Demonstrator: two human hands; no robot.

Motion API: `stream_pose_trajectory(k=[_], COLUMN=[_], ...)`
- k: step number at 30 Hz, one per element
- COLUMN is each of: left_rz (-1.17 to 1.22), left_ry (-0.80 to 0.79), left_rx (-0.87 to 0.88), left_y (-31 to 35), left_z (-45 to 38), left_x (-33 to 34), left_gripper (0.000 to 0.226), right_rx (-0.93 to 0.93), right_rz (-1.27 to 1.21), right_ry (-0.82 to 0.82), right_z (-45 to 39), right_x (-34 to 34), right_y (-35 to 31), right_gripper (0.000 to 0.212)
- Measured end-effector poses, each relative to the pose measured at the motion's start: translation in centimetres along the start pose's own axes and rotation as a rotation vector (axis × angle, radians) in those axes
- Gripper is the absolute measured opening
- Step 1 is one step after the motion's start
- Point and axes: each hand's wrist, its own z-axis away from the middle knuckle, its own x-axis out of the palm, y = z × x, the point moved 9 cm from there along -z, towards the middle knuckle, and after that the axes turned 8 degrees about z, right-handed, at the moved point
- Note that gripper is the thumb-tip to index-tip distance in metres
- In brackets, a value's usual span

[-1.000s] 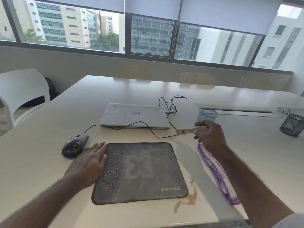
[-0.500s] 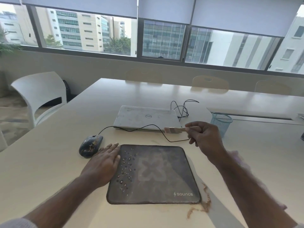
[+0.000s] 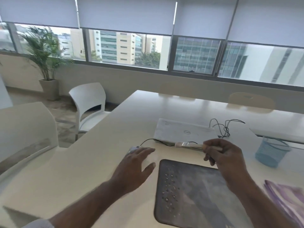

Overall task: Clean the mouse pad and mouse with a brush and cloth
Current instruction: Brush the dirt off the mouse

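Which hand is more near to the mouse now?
Left. The left hand reaches over the mouse, covering most of it. The right hand holds the brush farther right.

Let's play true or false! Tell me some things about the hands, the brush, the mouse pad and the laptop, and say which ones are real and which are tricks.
1. The right hand holds a brush. True.
2. The laptop is open. False: its lid is shut.
3. Little crumbs lie on the mouse pad. True, mostly on its left part.
4. The left hand is pressing flat on the mouse pad. False: it is beside the pad, reaching over the mouse.
5. The blue mesh cup stands on the laptop. False: it stands on the table, to the right of the laptop.
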Motion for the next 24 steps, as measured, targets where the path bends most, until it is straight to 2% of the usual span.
stream_pose_trajectory(k=[4,8,11,16,24], left_rz=[-0.014,-0.021,-0.029,-0.006,0.066], left_ry=[0.042,-0.080,-0.220,-0.379,-0.387], left_rx=[-0.069,-0.173,-0.212,-0.203,-0.201], left_y=[-4.3,-9.5,-11.5,-12.4,-13.1], left_z=[0.1,-0.3,-0.7,-1.4,-2.1], left_x=[-4.0,-4.8,-3.9,-1.6,-0.1], left_gripper=[0.076,0.115,0.133,0.144,0.143], right_rx=[-0.008,0.012,0.026,0.044,0.105], right_rz=[-0.031,-0.050,-0.054,-0.058,-0.090], right_ry=[-0.016,-0.032,-0.036,-0.040,0.007], right_z=[0.1,-0.2,-0.5,-0.9,-1.3], right_x=[2.2,4.3,5.9,7.9,10.0], right_y=[-0.8,-0.4,-0.1,0.2,0.9], right_gripper=[0.019,0.024,0.026,0.027,0.027])
